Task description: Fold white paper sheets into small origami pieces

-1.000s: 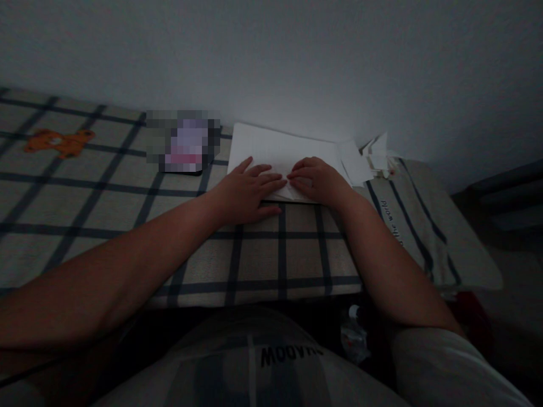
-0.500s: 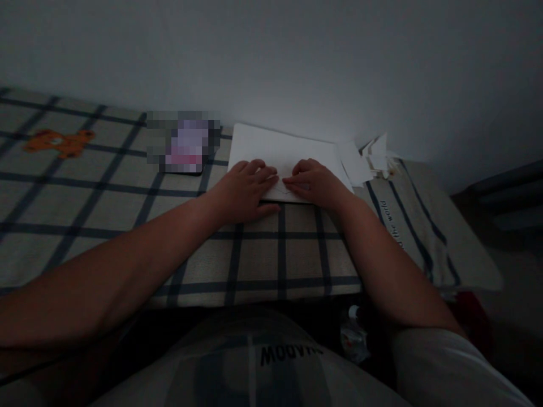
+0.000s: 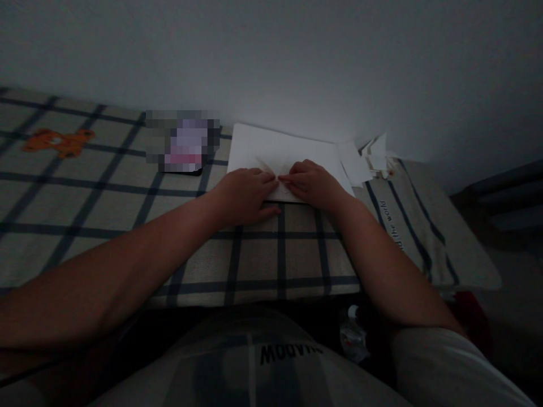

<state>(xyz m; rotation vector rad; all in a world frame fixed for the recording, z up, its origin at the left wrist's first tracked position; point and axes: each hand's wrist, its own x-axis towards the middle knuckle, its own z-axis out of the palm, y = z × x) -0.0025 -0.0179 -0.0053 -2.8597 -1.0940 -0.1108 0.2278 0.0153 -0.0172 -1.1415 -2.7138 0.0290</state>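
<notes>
The fingers of the left hand and right hand meet tip to tip, pressed flat and holding nothing, on a small folded paper lying directly under them, equally near both, its long axis running left-right across the white sheet.

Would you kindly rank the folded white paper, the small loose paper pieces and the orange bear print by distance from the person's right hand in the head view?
From the right hand:
1. Folded white paper, directly under its fingertips, touching.
2. Small loose paper pieces, to its right by the wall.
3. Orange bear print, far left on the checked cloth, beyond the left hand.
</notes>
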